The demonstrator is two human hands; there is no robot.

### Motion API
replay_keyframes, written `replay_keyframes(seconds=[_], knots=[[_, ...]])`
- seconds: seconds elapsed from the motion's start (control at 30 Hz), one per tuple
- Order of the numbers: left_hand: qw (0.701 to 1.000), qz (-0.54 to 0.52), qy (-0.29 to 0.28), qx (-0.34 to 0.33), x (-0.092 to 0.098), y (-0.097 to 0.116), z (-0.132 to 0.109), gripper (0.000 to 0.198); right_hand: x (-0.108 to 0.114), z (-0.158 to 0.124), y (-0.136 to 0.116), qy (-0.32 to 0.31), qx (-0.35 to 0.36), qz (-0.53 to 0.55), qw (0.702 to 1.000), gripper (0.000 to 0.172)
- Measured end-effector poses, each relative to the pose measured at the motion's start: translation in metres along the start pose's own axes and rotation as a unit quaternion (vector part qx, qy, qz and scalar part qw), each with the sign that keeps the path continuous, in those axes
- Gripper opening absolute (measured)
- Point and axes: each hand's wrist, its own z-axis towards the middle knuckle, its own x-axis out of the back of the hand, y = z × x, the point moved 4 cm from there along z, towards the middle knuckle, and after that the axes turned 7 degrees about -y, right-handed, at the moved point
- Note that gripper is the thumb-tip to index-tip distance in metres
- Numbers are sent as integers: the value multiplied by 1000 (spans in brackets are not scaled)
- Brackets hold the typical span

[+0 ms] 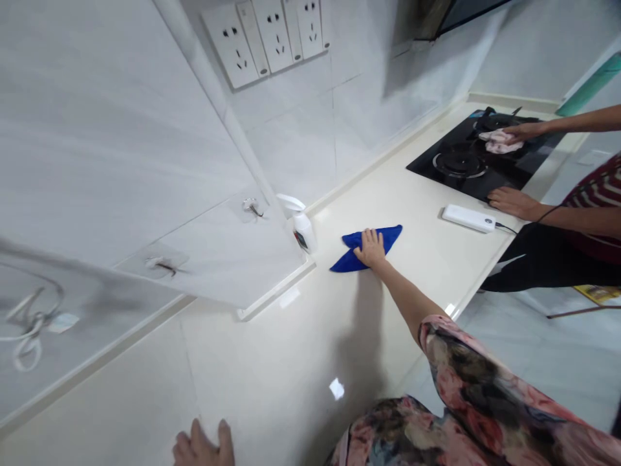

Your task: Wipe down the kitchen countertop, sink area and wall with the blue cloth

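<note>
A blue cloth [350, 260] lies on the cream countertop [272, 362], its pointed corners spread to either side. Over its middle is my right hand [372, 248], gripping it from above and pressing it on the surface; part of the cloth is hidden beneath the palm. At the bottom edge, my left hand [202, 446] rests on the counter with fingers apart and nothing in it; its wrist is out of view. A white spray bottle [303, 232] stands against the wall corner, left of the cloth.
Another person's hand [526, 131] holds a pale cloth [499, 141] on the black gas hob [460, 165]; their other hand [514, 202] rests by its edge. A white power bank [468, 219] with a cable lies nearby. Sockets [274, 35] and hooks [252, 207] are on the walls.
</note>
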Motion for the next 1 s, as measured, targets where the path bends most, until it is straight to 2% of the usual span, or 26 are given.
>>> replay_keyframes(seconds=[0.1, 0.2, 0.3, 0.4, 0.53, 0.6, 0.67, 0.77, 0.83, 0.9, 1.0], knots=[[1000, -5, 0, -5, 6, 12, -6, 95, -16, -27, -58, -29, 82, -7, 996, 78], [1000, -12, 7, 2, 14, 23, -13, 89, -29, -72, -98, -51, 156, -15, 986, 77], [999, -28, 11, 11, 17, 28, -17, 86, -40, -128, -121, -61, 216, -8, 974, 77], [999, -41, 13, 16, 15, 22, -18, 89, -53, -191, -129, -53, 262, 14, 963, 78], [998, -45, 19, 32, 3, 16, -8, 89, -71, -266, -117, -1, 294, 25, 955, 78], [999, -44, 15, 25, -3, 26, 1, 86, -75, -290, -105, 18, 300, 33, 953, 79], [999, -46, 6, -10, -8, 47, 13, 82, -71, -303, -90, 22, 299, 40, 953, 80], [996, -51, -18, -74, -13, 87, 31, 75, -61, -304, -64, 17, 300, 37, 953, 79], [994, -45, -34, -91, -16, 106, 43, 71, -57, -295, -46, 27, 293, 23, 955, 76], [996, -34, -40, -76, -21, 113, 50, 70, -57, -285, -28, 56, 265, 8, 963, 70], [998, -18, -3, -54, -33, 108, 53, 68, -63, -273, -6, 111, 207, -12, 972, 64]])
